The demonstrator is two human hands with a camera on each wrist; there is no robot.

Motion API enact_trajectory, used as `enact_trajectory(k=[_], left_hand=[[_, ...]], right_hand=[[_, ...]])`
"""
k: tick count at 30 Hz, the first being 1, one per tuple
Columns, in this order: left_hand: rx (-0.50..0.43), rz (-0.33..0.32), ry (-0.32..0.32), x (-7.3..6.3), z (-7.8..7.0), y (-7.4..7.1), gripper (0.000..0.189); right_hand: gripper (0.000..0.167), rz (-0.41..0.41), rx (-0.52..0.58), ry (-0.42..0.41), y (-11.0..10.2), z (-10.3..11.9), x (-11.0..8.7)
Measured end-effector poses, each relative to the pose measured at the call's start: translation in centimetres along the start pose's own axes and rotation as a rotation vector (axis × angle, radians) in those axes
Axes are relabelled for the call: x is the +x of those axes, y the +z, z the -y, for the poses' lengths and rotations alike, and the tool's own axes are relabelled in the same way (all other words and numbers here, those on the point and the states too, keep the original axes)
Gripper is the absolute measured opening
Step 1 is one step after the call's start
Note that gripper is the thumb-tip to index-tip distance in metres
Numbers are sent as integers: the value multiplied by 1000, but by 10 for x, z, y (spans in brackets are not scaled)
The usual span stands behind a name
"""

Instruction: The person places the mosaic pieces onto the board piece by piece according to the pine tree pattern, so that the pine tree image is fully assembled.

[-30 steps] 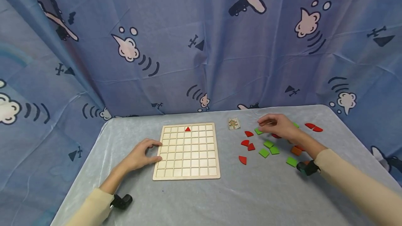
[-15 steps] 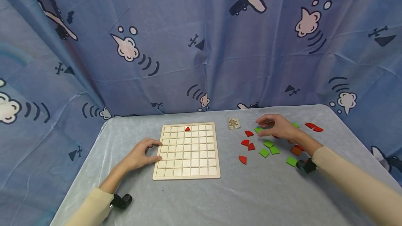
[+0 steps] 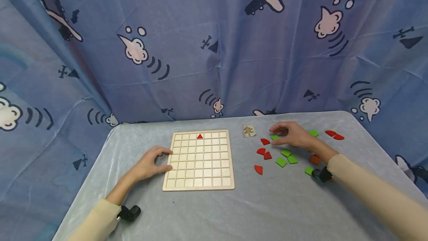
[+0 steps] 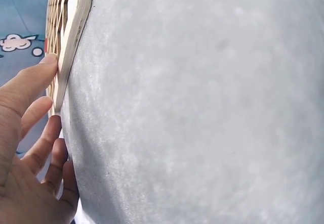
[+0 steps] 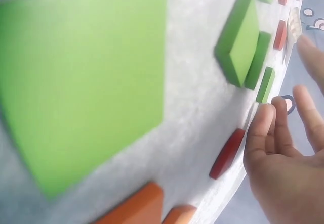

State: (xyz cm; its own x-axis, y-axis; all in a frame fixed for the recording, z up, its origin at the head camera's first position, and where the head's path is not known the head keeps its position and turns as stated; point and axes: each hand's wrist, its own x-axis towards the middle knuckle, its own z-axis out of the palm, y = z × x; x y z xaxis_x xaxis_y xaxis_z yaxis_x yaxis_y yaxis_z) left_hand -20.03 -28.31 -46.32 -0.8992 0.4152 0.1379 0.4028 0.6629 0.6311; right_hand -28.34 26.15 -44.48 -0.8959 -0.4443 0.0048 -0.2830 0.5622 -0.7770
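Observation:
A pale wooden grid board [image 3: 202, 163] lies on the table, with one red triangle [image 3: 200, 136] in its top row. My left hand [image 3: 151, 164] rests at the board's left edge, thumb and fingertips touching the rim with the fingers loosely bent. To the right, my right hand [image 3: 292, 135] hovers over the scattered tiles, thumb and fingers spread apart and nothing between them. A green tile [image 3: 275, 137] shows in the gap between its thumb and index finger. In the right wrist view a dark red piece [image 5: 227, 154] lies beside this hand.
Several red quarter-circle pieces [image 3: 265, 141], green squares [image 3: 281, 162] and an orange piece [image 3: 315, 159] are spread on the right side. A small patterned card [image 3: 249, 131] lies behind them. A blue printed curtain [image 3: 187, 66] hangs along the table's back edge.
My right hand has shifted slightly left over the tiles, its thumb and fingers wider apart than a second ago. The left hand and the board look the same.

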Motion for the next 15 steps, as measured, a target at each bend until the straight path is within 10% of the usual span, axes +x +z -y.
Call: enact_trajectory(k=[15], left_hand=[[2,-3,0,1,4,1,48]], right_hand=[[47,48,10,-51,5,1,10]])
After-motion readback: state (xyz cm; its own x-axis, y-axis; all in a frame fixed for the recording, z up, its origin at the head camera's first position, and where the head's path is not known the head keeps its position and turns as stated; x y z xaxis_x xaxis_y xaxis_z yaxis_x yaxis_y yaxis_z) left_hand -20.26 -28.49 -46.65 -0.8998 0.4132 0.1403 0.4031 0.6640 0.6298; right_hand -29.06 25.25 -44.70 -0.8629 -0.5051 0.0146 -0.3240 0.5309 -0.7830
